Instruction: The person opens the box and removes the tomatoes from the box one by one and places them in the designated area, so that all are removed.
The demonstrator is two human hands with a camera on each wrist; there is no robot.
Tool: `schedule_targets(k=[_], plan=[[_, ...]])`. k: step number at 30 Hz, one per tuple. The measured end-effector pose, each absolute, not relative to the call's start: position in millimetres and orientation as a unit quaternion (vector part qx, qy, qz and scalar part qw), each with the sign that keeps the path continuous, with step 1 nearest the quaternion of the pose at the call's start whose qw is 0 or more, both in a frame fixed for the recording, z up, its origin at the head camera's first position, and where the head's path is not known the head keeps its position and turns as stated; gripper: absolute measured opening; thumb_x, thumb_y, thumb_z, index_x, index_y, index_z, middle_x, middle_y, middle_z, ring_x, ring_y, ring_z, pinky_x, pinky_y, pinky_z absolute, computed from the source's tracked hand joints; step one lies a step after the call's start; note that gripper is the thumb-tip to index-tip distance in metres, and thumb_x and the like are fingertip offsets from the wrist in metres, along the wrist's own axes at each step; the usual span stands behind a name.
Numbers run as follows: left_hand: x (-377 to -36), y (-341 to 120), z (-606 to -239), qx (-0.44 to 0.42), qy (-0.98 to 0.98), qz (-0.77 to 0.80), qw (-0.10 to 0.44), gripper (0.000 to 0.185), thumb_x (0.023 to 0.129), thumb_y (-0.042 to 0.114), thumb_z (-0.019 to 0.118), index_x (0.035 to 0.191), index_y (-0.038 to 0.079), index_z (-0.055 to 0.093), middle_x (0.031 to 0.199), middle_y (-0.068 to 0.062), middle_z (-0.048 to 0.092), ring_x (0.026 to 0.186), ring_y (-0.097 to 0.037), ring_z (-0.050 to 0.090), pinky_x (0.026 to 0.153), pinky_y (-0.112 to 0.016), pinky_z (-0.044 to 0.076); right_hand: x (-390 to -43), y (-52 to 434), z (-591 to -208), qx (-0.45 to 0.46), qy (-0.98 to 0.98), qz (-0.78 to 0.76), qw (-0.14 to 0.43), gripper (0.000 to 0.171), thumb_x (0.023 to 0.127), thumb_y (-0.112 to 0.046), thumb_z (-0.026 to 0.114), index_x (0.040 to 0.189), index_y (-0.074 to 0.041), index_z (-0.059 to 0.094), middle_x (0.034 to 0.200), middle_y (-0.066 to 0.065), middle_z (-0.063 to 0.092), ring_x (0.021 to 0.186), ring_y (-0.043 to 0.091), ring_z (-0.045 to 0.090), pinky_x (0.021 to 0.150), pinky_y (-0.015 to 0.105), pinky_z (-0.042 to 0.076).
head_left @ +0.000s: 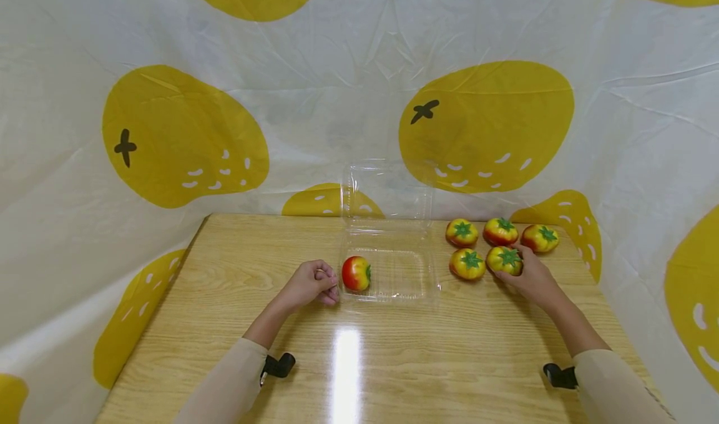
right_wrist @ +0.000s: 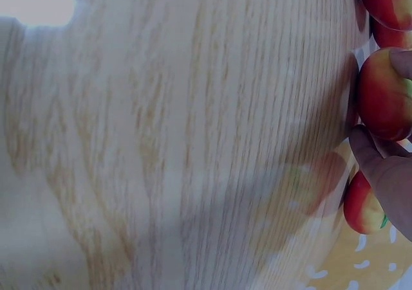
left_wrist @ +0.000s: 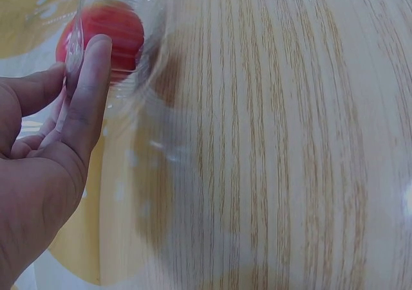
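Note:
A clear plastic clamshell box [head_left: 401, 296] lies with its lid raised at the back. Inside, at the left, one red-and-yellow toy tomato [head_left: 355, 273] lies on its side. My left hand [head_left: 311, 283] is at the box's left edge; in the left wrist view, its thumb and index finger [left_wrist: 90, 78] pinch the thin plastic rim. To the right of the box, my right hand [head_left: 530, 277] grips the front-right toy tomato [head_left: 503, 260] of a group, thumb and fingers on opposite sides. Its red side [right_wrist: 383, 100] shows in the right wrist view.
Around the gripped one are more toy tomatoes: a front-left one [head_left: 467, 264] and a back row with one at left [head_left: 462, 232], middle [head_left: 498, 231] and right [head_left: 540, 238]. A patterned curtain [head_left: 337, 118] encloses the wooden table [head_left: 427, 361] at back and sides.

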State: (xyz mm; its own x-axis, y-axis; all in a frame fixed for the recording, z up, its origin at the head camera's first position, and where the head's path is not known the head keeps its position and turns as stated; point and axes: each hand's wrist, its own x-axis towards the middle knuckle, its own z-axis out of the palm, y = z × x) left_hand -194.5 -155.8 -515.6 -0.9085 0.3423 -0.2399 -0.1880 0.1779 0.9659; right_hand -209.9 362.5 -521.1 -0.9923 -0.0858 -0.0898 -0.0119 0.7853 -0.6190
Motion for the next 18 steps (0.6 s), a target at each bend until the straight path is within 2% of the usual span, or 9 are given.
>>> schedule_targets(k=[18], plan=[[-193.4,-155.3,-514.2,0.055,0.740,0.638,0.205,0.012,0.102,0.001,0.062,0.105,-0.007,0.053,0.076,-0.012,0.070,0.070,-0.022,0.074,0.066,-0.038,0.067,-207.9,364.0,-521.6,-0.032,0.940,-0.335,0.056,0.097,0.098,-0.037,0.072,0.158,0.012,0.012,0.152,0.045,0.026,0.136,0.061,0.034,0.109,0.075,0.034]])
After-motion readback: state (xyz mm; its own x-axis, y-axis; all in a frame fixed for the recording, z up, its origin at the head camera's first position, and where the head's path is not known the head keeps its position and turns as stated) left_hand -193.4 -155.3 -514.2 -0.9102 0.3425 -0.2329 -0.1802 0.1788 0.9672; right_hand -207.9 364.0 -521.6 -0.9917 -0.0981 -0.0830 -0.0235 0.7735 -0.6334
